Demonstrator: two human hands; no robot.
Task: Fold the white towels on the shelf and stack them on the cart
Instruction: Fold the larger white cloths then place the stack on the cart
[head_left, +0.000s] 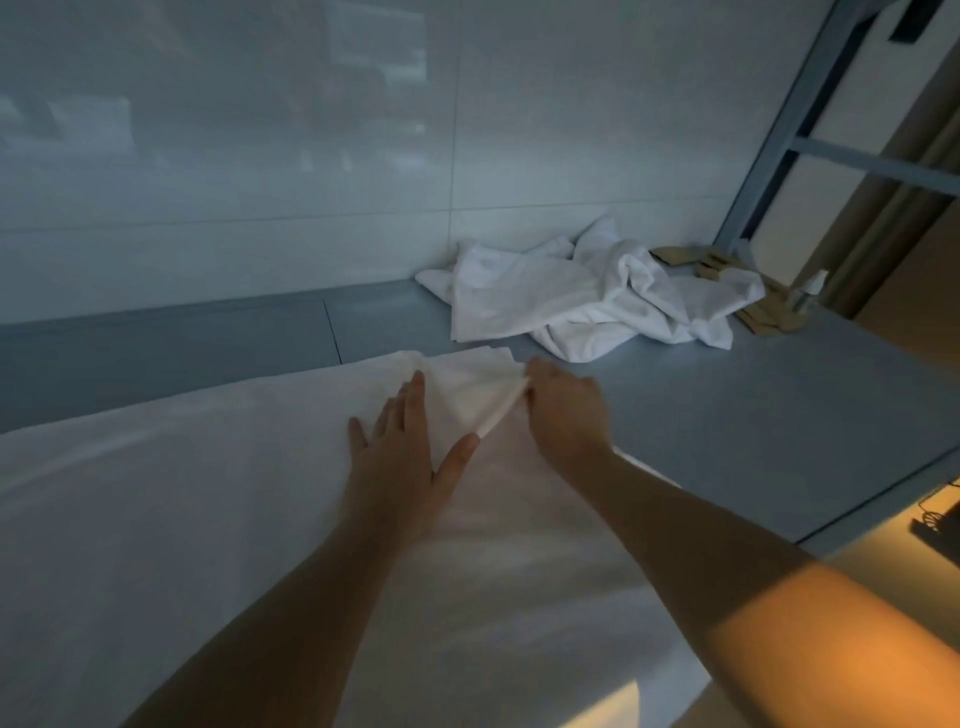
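Left hand (402, 447) lay flat, fingers straight, pressing the spread towel (208, 519) on the shelf (753, 415). Right hand (563, 410) pinched that towel's far corner, lifting the edge. Crumpled towels (587, 296) sat further back against the wall.
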